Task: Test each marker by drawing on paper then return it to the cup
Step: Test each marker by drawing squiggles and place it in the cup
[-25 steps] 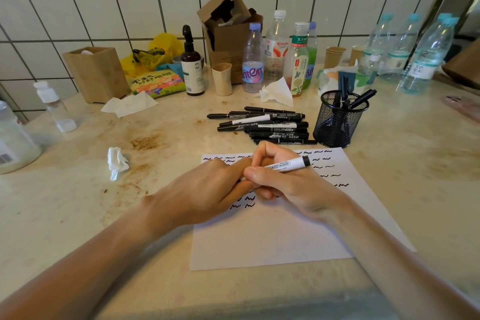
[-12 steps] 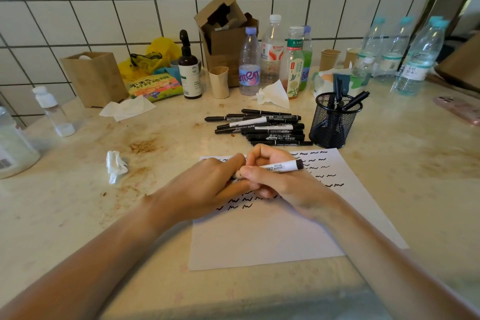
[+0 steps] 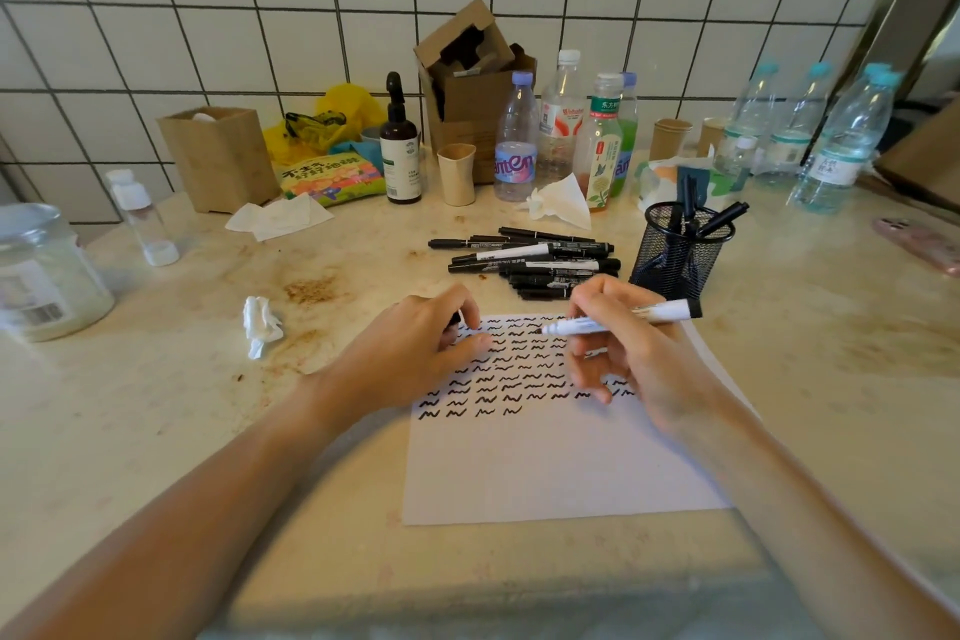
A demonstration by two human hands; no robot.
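Observation:
A white sheet of paper [image 3: 561, 463] lies on the counter, its upper half covered in rows of black squiggles. My right hand [image 3: 628, 359] grips a white marker [image 3: 618, 320] with its cap off and its tip pointing left above the paper. At the paper's top left corner my left hand [image 3: 415, 353] has curled fingers around a small black cap [image 3: 455, 319]. A black mesh cup [image 3: 680, 250] stands behind the right hand with a few markers in it. A pile of black markers [image 3: 535, 263] lies left of the cup.
Along the tiled wall stand several bottles [image 3: 566, 130], paper cups [image 3: 457, 174], a cardboard box [image 3: 475, 83] and a brown holder [image 3: 221, 156]. Crumpled tissues [image 3: 262, 325] lie on the left. A jar [image 3: 44, 270] sits at far left, a pink phone [image 3: 922, 244] at far right.
The hands were joined on the capped marker. They have pulled apart: the cap came off into my left hand, and the right hand holds the bare-tipped marker.

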